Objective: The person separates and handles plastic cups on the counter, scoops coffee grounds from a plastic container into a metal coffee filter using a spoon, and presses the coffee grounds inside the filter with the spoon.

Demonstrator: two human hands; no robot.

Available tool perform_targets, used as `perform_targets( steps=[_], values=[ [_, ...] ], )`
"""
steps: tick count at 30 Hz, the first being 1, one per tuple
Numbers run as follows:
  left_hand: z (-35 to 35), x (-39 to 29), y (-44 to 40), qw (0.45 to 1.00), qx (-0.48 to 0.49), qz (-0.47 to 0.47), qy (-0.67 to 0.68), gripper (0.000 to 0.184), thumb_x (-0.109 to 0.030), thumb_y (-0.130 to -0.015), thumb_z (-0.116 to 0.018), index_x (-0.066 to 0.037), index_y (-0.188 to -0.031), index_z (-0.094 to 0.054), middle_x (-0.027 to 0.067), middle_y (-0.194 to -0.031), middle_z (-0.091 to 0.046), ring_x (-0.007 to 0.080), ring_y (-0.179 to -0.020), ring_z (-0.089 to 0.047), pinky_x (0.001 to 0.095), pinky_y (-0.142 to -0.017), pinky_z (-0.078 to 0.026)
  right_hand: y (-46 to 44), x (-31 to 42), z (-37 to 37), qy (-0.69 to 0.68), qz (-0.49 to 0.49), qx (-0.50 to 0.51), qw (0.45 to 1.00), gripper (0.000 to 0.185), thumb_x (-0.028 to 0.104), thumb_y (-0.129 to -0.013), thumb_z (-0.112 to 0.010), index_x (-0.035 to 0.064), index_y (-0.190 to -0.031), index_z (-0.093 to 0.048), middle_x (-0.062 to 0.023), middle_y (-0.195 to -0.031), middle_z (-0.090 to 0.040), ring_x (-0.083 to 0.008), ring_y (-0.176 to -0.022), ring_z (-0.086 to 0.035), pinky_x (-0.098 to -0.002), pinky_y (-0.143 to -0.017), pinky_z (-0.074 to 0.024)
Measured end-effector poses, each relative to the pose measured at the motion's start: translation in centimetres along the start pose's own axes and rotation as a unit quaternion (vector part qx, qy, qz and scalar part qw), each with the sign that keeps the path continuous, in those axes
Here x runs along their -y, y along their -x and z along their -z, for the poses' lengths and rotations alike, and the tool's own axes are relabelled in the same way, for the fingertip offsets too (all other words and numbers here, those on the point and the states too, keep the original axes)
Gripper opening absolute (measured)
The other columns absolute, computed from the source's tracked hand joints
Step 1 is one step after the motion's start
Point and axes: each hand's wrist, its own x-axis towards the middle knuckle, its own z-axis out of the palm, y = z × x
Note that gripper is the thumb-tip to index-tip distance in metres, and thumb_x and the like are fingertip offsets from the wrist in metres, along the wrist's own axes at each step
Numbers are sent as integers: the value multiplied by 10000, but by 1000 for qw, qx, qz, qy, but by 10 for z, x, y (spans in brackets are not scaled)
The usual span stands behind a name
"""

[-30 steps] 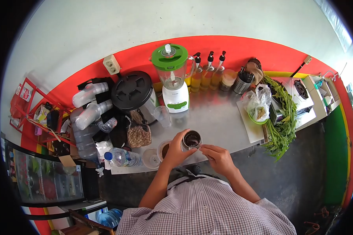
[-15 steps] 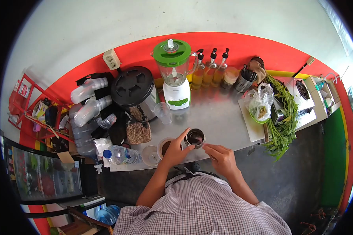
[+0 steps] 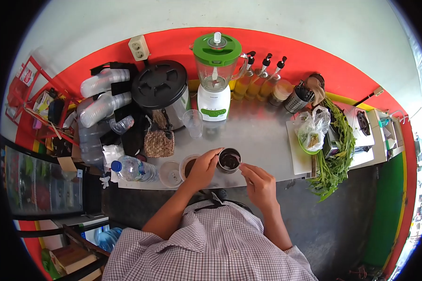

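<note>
Dark-filled metal cup (image 3: 229, 161) between both hands — left hand (image 3: 203, 169) curved against its side, right hand (image 3: 259, 182) pinching a slim, mostly hidden utensil (image 3: 239, 165) at its rim.
A brown-filled tub (image 3: 189, 165) sits just beside the left fingers; beyond the fingertips stand a clear plastic cup (image 3: 193, 123) and — farther — a green-lidded blender (image 3: 214, 104).
</note>
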Motion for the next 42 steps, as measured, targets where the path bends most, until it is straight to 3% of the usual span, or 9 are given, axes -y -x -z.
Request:
perform_targets(
  steps=[5, 12, 17, 25, 31, 34, 36, 39, 42],
  values=[
    [3, 6, -9, 1000, 8, -2, -17, 341, -151, -1144, -499, 43, -1372, -662, 228, -1287, -748, 353, -1202, -722, 409, -1062, -536, -4, 9, -14, 1, 74, 40, 996, 258, -71, -876, -757, 32, -1110, -789, -124, -1130, -817, -297, -924, -804, -391, -792, -651],
    [6, 6, -21, 999, 10, 1, -44, 257, -158, -1134, -537, 38, -1158, -700, 222, -1101, -765, 344, -1017, -746, 420, -924, -559, 6, 0, -11, -2, 10, -44, 999, 358, -60, -778, -749, 44, -1120, -778, -113, -1150, -805, -310, -933, -788, -418, -786, -640],
    [7, 6, -38, 998, 37, -20, -39, 265, -163, -1135, -550, 54, -1132, -701, 204, -1051, -776, 296, -986, -752, 387, -909, -566, 7, 7, -12, -15, 39, 18, 999, 315, -48, -807, -769, 62, -1100, -794, -96, -1144, -813, -301, -941, -790, -412, -774, -642],
    [10, 7, -51, 996, 83, -15, -28, 234, -149, -1131, -564, 45, -1112, -694, 183, -1011, -763, 262, -965, -732, 375, -904, -560, 12, 6, -13, 17, 18, -13, 1000, 315, -24, -821, -787, 69, -1122, -795, -90, -1188, -812, -292, -952, -792, -415, -789, -647],
    [18, 5, -51, 995, 92, -48, 3, 191, -151, -1111, -599, 8, -1129, -704, 144, -1147, -769, 253, -1045, -728, 382, -959, -550, 20, 12, -2, 3, 10, 2, 1000, 306, -25, -846, -778, 69, -1137, -794, -91, -1198, -811, -286, -985, -796, -402, -807, -650],
    [28, -4, -34, 995, 73, -63, 9, 279, -230, -1043, -722, -39, -1247, -727, 130, -1383, -701, 297, -1279, -646, 451, -1131, -478, 21, 11, -2, -7, -24, -21, 999, 300, -38, -866, -763, 68, -1146, -795, -101, -1218, -806, -295, -1008, -796, -402, -822, -650],
    [33, -10, -20, 970, 110, -120, -179, 574, -374, -947, -840, -96, -1425, -687, 136, -1584, -535, 368, -1500, -445, 504, -1255, -364, 22, 7, -7, -10, -39, -26, 999, 301, -44, -878, -756, 63, -1156, -794, -112, -1234, -801, -308, -1017, -794, -404, -832, -650],
    [28, -11, -11, 974, 137, -76, -166, 849, -483, -856, -901, -142, -1566, -584, 121, -1702, -368, 400, -1578, -290, 554, -1300, -287, 29, 7, -21, -99, -91, -15, 991, 317, -54, -903, -738, 51, -1198, -789, -138, -1266, -789, -339, -1037, -789, -407, -858, -648],
    [12, -10, -8, 974, 111, -67, -184, 910, -505, -832, -914, -146, -1582, -547, 142, -1700, -359, 405, -1568, -310, 546, -1292, -305, 31, 9, -23, -123, -56, -2, 991, 321, -59, -927, -726, 30, -1230, -781, -163, -1298, -775, -363, -1039, -785, -406, -879, -645]
  ],
)
